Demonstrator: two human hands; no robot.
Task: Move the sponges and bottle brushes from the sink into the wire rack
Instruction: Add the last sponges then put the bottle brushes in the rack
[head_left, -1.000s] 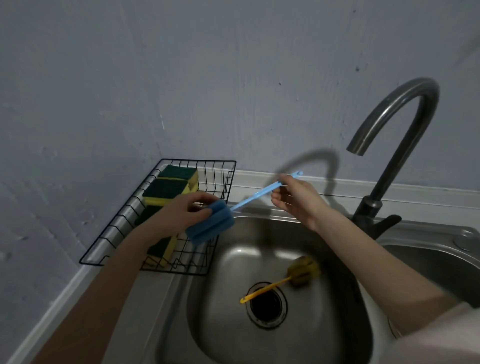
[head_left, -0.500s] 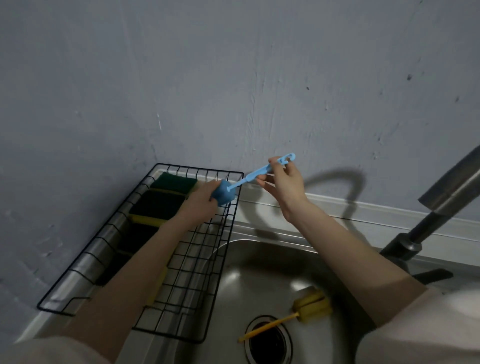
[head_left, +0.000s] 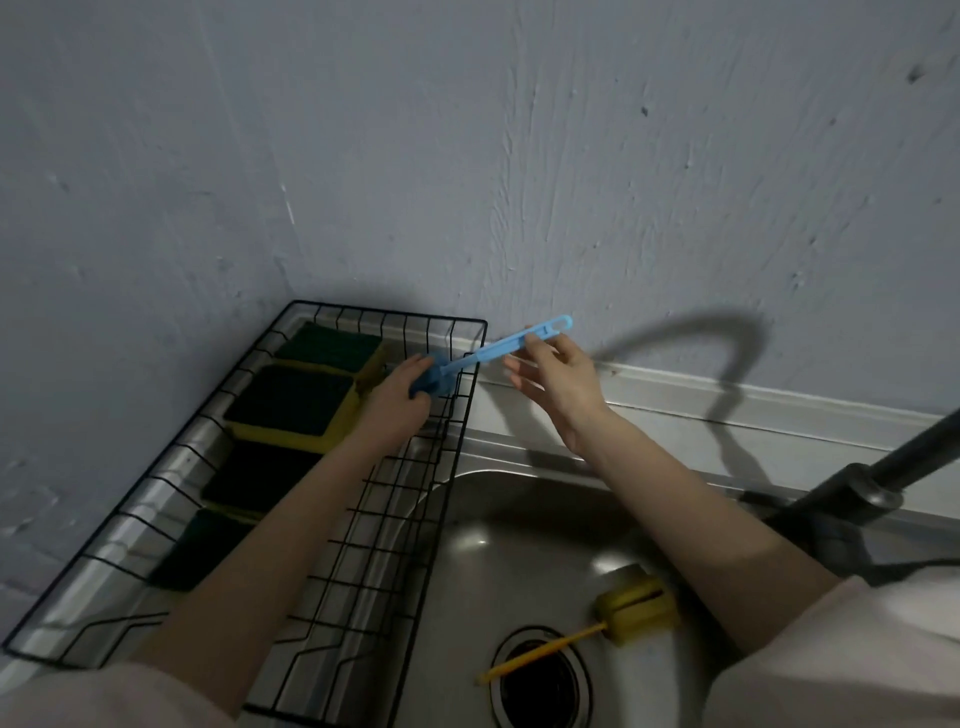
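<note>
**Blue brush held over rack; yellow brush in sink**

Wire rack (head_left: 457, 431) sits at the left on the steel counter (head_left: 524, 441), against the wall corner. Along its left half, four green-topped yellow sponges (head_left: 291, 402) lie in a row, front to back; the nearest two are dark and hard to make out.

Left hand (head_left: 397, 402) is over the rack's far right part, fingers (head_left: 410, 366) closed round the blue foam head of the blue bottle brush (head_left: 498, 348). Whether the head touches the wire cannot be told. The handle slants up and to the right across the rack's far right corner.

Right hand (head_left: 556, 379) is beside the rack, above the counter's back edge. It pinches the handle near its looped end between thumb and forefinger; the other fingers are spread loose below.

In the sink (head_left: 467, 525), lower right, the yellow bottle brush (head_left: 618, 616) lies with its foam head on the basin floor and its handle tip over the drain (head_left: 540, 680). Dark faucet (head_left: 852, 488) at far right.
</note>
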